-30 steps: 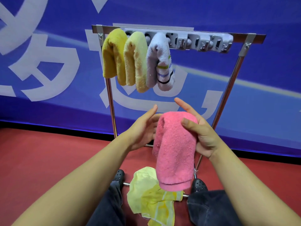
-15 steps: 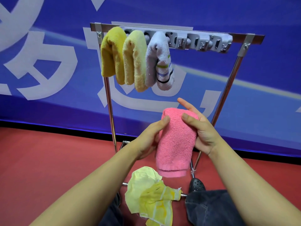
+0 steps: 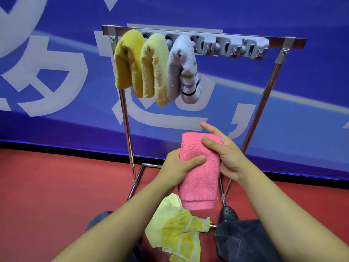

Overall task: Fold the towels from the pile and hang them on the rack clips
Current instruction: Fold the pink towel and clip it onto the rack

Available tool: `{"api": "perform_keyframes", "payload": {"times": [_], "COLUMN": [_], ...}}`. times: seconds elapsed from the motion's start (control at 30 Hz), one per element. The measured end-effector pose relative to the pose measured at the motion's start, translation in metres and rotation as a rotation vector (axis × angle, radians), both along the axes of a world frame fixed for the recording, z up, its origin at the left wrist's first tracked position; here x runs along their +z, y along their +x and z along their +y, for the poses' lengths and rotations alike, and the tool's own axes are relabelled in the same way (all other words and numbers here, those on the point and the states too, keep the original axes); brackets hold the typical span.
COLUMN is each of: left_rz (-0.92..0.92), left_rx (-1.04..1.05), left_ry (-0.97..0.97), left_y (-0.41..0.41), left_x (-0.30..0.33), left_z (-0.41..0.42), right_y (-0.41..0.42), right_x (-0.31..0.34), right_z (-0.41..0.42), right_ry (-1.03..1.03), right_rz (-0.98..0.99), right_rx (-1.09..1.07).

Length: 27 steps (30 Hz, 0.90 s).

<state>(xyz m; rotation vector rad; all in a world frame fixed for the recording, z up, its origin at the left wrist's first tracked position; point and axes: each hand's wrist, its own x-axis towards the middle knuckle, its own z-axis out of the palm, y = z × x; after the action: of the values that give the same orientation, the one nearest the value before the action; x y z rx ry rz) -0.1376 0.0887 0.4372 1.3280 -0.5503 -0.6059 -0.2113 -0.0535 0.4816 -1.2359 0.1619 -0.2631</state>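
Pink terry, thick and nubbly, makes up the folded towel (image 3: 200, 173) held upright in front of the rack (image 3: 260, 110), its doubled top edge rounded and its lower hem hanging just above the floor. The left hand (image 3: 176, 172) has its grip closed around the towel's left side, thumb pressed across the front of the cloth; the right hand (image 3: 224, 155) clamps the upper right corner with thumb on the front, while its index finger points free toward the wall. Chrome tubing forms the rack's frame, two slanted legs and a base rail low on the red floor (image 3: 56, 186). Across the top bar runs a grey plastic strip of clips (image 3: 232, 49); its right-hand clips stand bare, and the left ones hold three draped towels side by side, touching: a mustard towel (image 3: 128, 61), a paler yellow towel (image 3: 154, 67), and a white towel (image 3: 184, 67) with green, blue and black stripes near its hem. All three are looped terry folded into soft humps. Below the pink towel, a thin, smooth yellow cloth (image 3: 179, 229) lies crumpled over the base rail between the person's knees, partly hiding the rail. Dark denim (image 3: 245, 241) covers the right knee, and a black perforated clog (image 3: 228, 214) sits beside the right leg of the rack. Behind everything hangs a glossy blue banner (image 3: 302, 91) with large white characters.
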Motion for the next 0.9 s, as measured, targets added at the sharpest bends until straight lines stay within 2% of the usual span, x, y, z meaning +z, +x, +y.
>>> {"api": "perform_keyframes", "payload": {"times": [0.2, 0.37, 0.47, 0.53, 0.6, 0.7, 0.77, 0.9], "left_rz": [-0.007, -0.042, 0.021, 0.050, 0.025, -0.018, -0.016, -0.038], "left_rx": [-0.028, 0.016, 0.091, 0.058, -0.012, -0.131, -0.172, -0.165], "left_ry": [0.020, 0.036, -0.018, -0.025, 0.005, 0.047, 0.063, 0.090], "left_y": [0.004, 0.001, 0.006, 0.010, 0.011, 0.007, 0.006, 0.001], "left_x": [-0.004, -0.007, -0.005, -0.004, -0.004, -0.004, -0.003, -0.004], "left_z": [0.003, -0.001, 0.004, 0.009, 0.012, 0.012, 0.013, 0.016], "right_y": [-0.007, -0.004, -0.008, -0.010, -0.009, -0.003, 0.000, 0.004], "right_x": [-0.007, -0.010, -0.012, -0.010, -0.005, 0.007, 0.010, 0.008], "right_z": [-0.010, -0.014, -0.024, -0.028, -0.024, -0.014, -0.010, -0.008], "right_ry": [-0.038, -0.198, -0.328, -0.457, -0.555, -0.754, -0.856, -0.861], "right_rz": [0.075, 0.193, 0.222, 0.180, 0.141, 0.201, 0.225, 0.174], "right_rx": [-0.027, -0.304, -0.453, -0.409, -0.239, 0.000, 0.003, -0.173]}}
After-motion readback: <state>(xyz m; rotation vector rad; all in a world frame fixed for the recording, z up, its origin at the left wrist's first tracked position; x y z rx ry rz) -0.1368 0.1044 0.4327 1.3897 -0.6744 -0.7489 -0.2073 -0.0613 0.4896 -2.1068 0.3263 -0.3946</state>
